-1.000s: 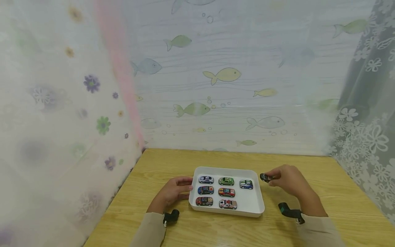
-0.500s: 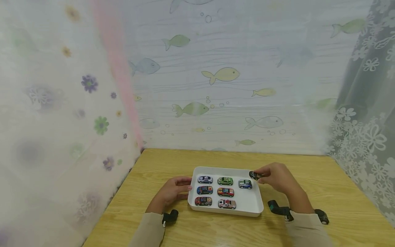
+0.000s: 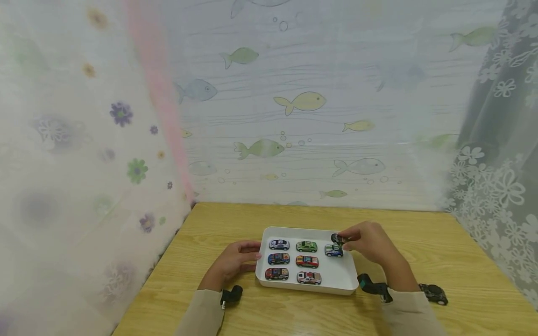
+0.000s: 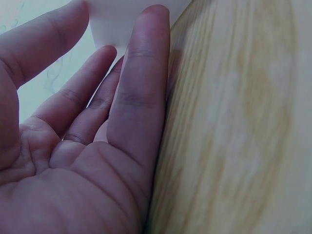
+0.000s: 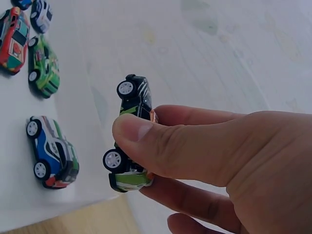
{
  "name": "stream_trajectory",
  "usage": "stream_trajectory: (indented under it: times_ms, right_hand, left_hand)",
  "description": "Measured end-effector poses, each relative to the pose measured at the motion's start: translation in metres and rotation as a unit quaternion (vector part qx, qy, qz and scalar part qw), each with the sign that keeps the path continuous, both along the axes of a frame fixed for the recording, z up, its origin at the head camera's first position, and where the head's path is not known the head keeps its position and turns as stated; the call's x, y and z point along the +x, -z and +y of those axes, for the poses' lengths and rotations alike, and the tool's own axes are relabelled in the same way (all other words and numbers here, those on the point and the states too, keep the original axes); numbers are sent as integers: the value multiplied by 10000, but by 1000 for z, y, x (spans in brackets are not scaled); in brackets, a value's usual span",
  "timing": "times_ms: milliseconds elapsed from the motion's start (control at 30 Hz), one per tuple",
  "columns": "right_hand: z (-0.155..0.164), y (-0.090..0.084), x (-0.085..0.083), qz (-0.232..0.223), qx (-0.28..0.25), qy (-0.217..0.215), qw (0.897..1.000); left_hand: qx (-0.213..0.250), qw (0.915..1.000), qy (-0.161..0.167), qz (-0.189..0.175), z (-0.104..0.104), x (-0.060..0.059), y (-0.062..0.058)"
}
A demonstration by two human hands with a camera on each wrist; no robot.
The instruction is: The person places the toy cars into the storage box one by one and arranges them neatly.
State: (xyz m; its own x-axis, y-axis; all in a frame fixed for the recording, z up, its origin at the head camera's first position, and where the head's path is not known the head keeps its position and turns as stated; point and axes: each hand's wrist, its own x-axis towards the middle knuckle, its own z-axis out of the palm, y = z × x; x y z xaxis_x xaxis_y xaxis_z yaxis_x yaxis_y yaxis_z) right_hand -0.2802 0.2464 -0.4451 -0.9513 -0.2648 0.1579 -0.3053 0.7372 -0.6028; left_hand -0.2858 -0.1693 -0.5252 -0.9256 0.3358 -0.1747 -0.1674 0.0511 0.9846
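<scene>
My right hand [image 3: 370, 242] pinches a black toy car [image 5: 136, 105] with green and white markings between thumb and fingers. It holds the car over the back right corner of a white tray [image 3: 342, 276], just behind a blue, white and green toy car [image 3: 334, 250]. In the right wrist view the held car stands on end, wheels toward the tray's other cars. Against the tray's left wall rests my left hand [image 3: 235, 259]. Its fingers are nearly straight, with the fingertips at the white wall in the left wrist view.
Inside the tray, toy cars stand in columns, among them a green car [image 3: 307, 246], a red and yellow car [image 3: 307, 261] and a white and red car [image 3: 308, 277]. Another black car [image 3: 435, 294] lies on the wooden table [image 3: 252, 317], by the right sleeve.
My right hand has moved left with the black car, from beside the tray to over its back right corner. The black car on the table has come into view. My left hand stays put.
</scene>
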Motion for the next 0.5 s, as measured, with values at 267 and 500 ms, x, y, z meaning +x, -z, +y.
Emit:
stream_trajectory:
  times_ms: [267,500]
  right_hand:
    - [-5,3,2,-28,-85,-62,9999]
    - [-8,5,3,-176,-94,-206,9996]
  left_hand:
    - [33,10000,-47,-11,1,0,1]
    - [9,10000,-49,-41,0,0,0]
